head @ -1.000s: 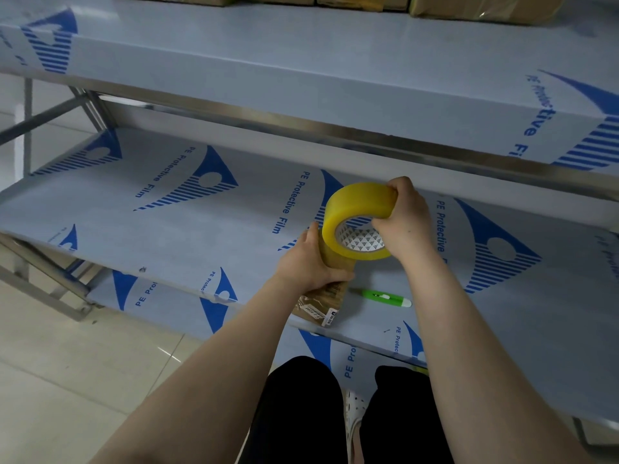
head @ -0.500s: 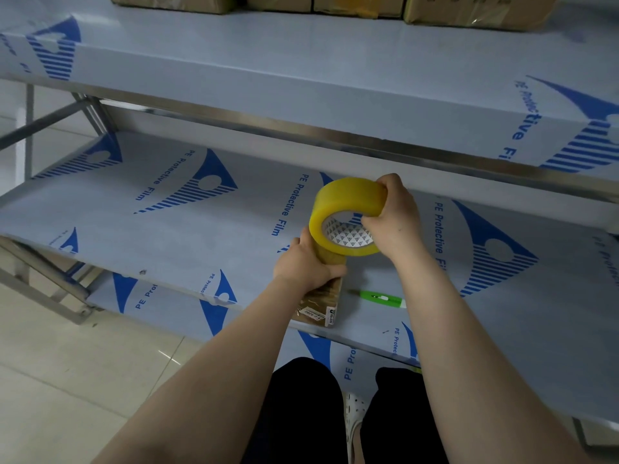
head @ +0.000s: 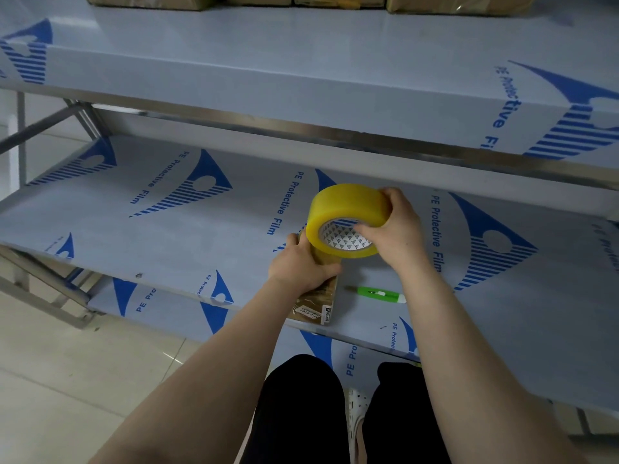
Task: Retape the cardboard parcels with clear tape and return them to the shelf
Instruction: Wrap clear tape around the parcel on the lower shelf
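A small cardboard parcel (head: 316, 304) lies near the front edge of the middle shelf (head: 167, 236). My left hand (head: 301, 267) grips its far end, fingers curled over the top. A yellowish roll of clear tape (head: 346, 216) is held just above that end by my right hand (head: 393, 227), thumb inside the core and fingers over the outer rim. A short strip of tape runs from the roll down onto the parcel under my left thumb.
A green utility knife (head: 376, 293) lies on the shelf right of the parcel. Several cardboard boxes (head: 459, 3) stand on the top shelf (head: 301, 68). A lower shelf (head: 160, 299) and tiled floor (head: 67, 380) lie below; my legs are at the bottom.
The roll and my right hand have shifted slightly left and nearer the parcel. My left hand keeps its grip on the parcel.
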